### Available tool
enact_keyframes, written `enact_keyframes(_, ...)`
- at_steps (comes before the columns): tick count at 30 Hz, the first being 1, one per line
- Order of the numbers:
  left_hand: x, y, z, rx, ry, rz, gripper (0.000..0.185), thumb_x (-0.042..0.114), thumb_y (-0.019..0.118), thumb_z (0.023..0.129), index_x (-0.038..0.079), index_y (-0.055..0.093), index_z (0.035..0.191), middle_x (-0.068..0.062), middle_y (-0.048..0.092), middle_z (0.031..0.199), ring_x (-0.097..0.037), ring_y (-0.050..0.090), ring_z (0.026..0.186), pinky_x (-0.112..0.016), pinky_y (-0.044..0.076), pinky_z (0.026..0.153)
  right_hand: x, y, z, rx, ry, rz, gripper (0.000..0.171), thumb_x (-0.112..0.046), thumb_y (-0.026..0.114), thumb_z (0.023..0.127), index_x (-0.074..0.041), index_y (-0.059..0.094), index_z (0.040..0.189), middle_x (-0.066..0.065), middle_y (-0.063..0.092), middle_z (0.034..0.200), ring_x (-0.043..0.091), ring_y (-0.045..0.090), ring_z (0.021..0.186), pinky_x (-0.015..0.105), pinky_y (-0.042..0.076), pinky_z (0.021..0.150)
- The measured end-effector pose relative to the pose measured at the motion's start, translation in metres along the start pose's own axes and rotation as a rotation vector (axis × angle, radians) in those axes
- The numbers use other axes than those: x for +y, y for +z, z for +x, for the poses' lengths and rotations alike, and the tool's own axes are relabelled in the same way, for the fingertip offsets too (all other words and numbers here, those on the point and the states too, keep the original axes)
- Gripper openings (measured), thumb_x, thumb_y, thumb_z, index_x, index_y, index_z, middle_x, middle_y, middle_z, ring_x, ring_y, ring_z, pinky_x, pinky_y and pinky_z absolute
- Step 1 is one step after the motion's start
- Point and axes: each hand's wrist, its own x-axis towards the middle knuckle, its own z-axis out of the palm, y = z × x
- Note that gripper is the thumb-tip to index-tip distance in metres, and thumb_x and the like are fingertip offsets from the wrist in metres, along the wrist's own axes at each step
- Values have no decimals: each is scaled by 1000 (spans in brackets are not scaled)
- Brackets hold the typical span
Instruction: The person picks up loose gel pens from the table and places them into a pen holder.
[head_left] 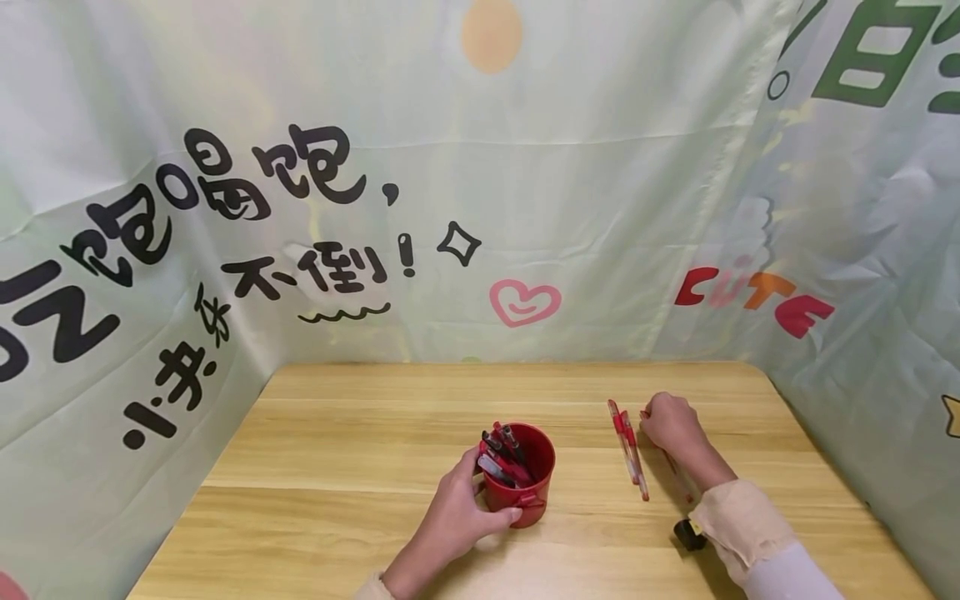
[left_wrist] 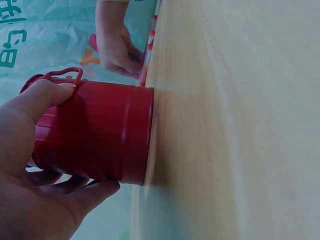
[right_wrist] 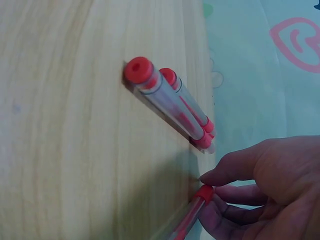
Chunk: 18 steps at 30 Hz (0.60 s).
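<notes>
Red pen cup (head_left: 525, 483) is being gripped by the left hand (head_left: 453, 521); the right hand (head_left: 671, 425) is pinching a red pen (right_wrist: 187, 222) beside two others (head_left: 628, 450).

In the head view, the right hand (head_left: 671, 423) covers most of the pen (head_left: 678, 475) it holds, so only short red stretches show. The pens in the red cup (head_left: 525, 487) hide each other and are too small to count. A small black object (head_left: 688, 534) near the table's (head_left: 337, 467) front right edge is half hidden under the sleeve (head_left: 742, 521). The left wrist view cuts off the left hand (left_wrist: 35, 175) at the bottom edge. The right wrist view cuts the held pen at the bottom edge.
</notes>
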Motion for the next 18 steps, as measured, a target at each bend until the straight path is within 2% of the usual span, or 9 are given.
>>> enact_keyframes(5,1,0,0,-2,2,-2,96,28,92,75,6,42,154,-12,57,150,-34,62,133,-41,61,102,-1,-2,1,-5,10,0,22,-7,65,91,-4,69,69,7,63,67,20,50,62,28,41,54)
enact_keyframes(7,1,0,0,-1,4,0,96,28,92,75,6,42,154,-12,57,150,-34,62,132,-41,61,102,-1,-3,1,-12,18,5,21,-8,66,93,-2,73,75,10,67,72,21,53,63,29,43,55)
enact_keyframes(10,1,0,0,-2,3,0,96,28,92,75,6,42,154,-12,57,150,-34,62,132,-42,61,102,-1,-4,0,-26,27,18,22,-9,66,95,-2,73,75,11,68,73,20,54,63,28,44,55)
enact_keyframes(12,1,0,0,-3,1,-3,96,28,92,75,6,41,154,-11,57,150,-34,62,132,-42,61,102,0,-5,-1,-30,26,26,25,-10,66,95,-4,70,72,8,64,69,19,52,61,27,43,54)
enact_keyframes(15,1,0,0,-5,-2,-2,96,27,92,75,7,41,154,-11,57,150,-33,61,133,-42,61,103,-1,-9,-3,-43,35,51,38,-11,64,97,-10,55,60,0,46,57,15,45,55,25,38,51)
enact_keyframes(18,1,0,0,-2,-2,3,96,27,92,75,7,41,154,-12,58,149,-33,61,133,-42,61,103,-4,-15,-5,-46,39,88,44,-10,61,98,-16,40,59,-4,30,56,12,35,52,25,34,50)
